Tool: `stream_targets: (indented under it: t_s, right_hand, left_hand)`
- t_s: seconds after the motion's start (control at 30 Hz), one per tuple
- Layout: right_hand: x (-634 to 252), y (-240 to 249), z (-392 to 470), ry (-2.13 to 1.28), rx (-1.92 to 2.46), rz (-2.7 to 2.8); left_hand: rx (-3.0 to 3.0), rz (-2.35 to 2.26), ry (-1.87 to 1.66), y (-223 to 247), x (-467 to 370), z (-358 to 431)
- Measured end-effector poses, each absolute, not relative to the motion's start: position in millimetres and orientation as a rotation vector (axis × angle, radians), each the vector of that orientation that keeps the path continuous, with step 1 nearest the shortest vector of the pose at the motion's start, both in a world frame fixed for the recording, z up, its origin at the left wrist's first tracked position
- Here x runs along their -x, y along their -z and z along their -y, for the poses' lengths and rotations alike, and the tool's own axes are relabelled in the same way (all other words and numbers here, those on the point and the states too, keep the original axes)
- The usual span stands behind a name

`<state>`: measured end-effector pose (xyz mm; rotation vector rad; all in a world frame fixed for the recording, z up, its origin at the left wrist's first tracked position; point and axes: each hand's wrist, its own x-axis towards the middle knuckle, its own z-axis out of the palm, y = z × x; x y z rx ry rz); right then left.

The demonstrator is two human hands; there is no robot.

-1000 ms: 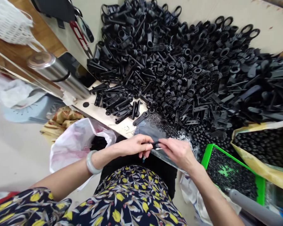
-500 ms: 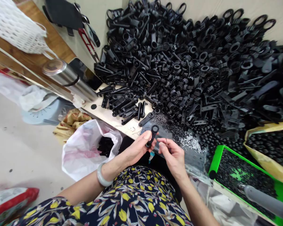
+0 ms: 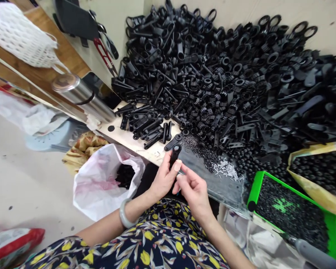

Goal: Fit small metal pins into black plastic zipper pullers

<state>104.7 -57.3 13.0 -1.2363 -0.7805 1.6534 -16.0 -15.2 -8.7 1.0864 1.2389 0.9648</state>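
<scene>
My left hand is closed on a black plastic lever part with a ring at its far end, thumb on top. Close beside it, my right hand has its thumb and fingers pinched together at the near end of that part. Whatever the pinch holds is hidden or too small to name. Just beyond the hands another black lever lies at the table's edge. Small silver pins and tiny dark pieces are spread on a grey sheet to the right.
A big heap of black plastic parts covers the table's back. At left stand a steel flask and, lower, a white bag. To the right are a green tray of small black pieces and a yellowish sack.
My right hand has moved left and closed in on the near end of the black lever part. My left hand has tilted that part and shifted it slightly left.
</scene>
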Motion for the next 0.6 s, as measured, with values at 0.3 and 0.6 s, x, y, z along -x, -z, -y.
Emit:
stream_targets:
  t_s: [0.3, 0.6]
  right_hand:
    - [-95, -24, 71, -2.001, 0.960, 0.572]
    - [-183, 8, 26, -0.812, 1.757, 1.604]
  left_hand:
    - [-1.224, -1.391, -1.165, 11, 20, 24]
    - [-0.816, -1.066, -1.022, -4, 25, -3]
